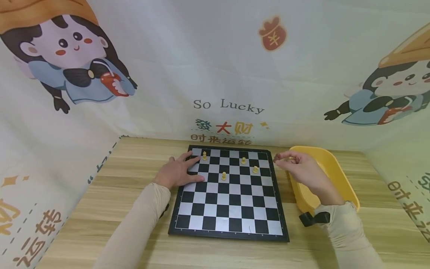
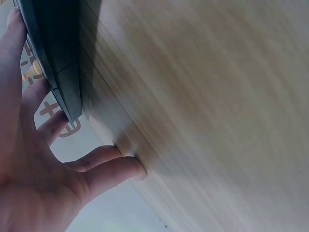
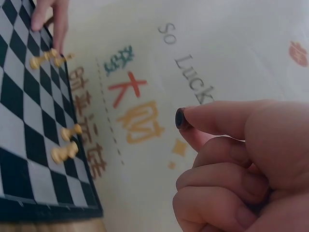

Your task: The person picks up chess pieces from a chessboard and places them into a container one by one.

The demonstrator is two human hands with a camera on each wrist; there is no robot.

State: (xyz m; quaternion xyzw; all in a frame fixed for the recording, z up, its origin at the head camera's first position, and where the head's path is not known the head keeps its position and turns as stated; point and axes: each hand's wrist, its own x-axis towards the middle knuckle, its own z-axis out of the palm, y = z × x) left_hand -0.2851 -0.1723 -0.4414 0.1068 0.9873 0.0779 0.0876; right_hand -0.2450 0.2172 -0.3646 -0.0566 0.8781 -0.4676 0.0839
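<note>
A black-and-white chessboard (image 1: pixel 231 201) lies on the wooden table, with several pale yellow chess pieces on its far half. My left hand (image 1: pixel 179 172) rests over the board's far left edge, fingers spread, thumb on the squares. Close to its fingertips stands a tall chess piece (image 1: pixel 204 155); another chess piece (image 1: pixel 224 175) is nearer the middle. Toward the right are a chess piece (image 1: pixel 243 160) and one like a knight (image 1: pixel 255 169). Beyond the right edge, my right hand (image 3: pixel 231 169) pinches a small dark chess piece (image 3: pixel 180 118) between thumb and forefinger; only its round end shows.
A yellow plastic tray (image 1: pixel 340 173) stands right of the board, partly under my right forearm. Behind the table hangs a printed cloth (image 1: pixel 168 74) with cartoon figures and lettering. Wood-grain tabletop (image 1: pixel 111 179) extends left of the board.
</note>
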